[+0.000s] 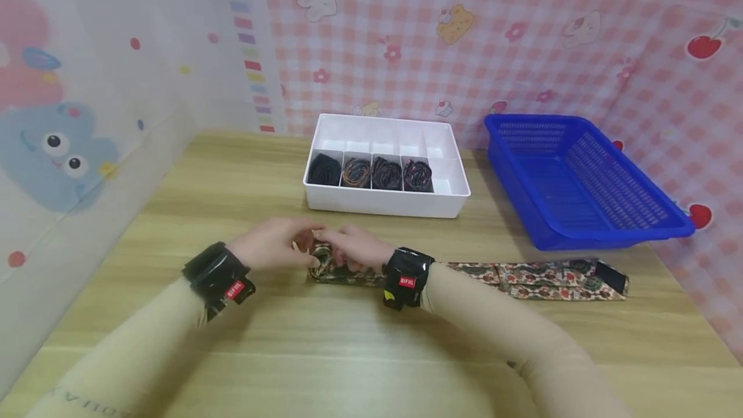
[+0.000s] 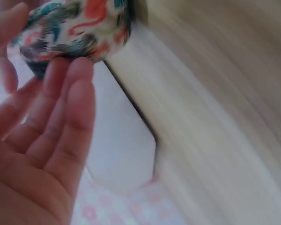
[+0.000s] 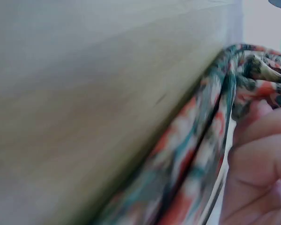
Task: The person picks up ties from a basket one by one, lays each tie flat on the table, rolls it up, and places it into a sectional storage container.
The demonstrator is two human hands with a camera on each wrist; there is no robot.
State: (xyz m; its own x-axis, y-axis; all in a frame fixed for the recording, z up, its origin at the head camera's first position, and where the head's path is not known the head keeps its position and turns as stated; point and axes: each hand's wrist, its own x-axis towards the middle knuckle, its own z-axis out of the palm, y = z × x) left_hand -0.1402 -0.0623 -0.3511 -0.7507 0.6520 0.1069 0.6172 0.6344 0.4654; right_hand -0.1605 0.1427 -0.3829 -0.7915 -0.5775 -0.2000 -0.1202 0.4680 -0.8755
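Observation:
A patterned necktie in cream, green and red lies lengthwise on the table, its left end wound into a small roll. My left hand holds the roll from the left, with bent fingers against one side and the thumb opposite. On the near right of the roll, my right hand grips it with curled fingers. The right wrist view shows the unrolled length of the necktie running flat from the coil. In the head view the hands partly hide the roll.
Behind the hands stands a white divided box; several dark rolled neckties fill front compartments. A blue plastic basket sits at the back right. Patterned cloth walls border the wooden table.

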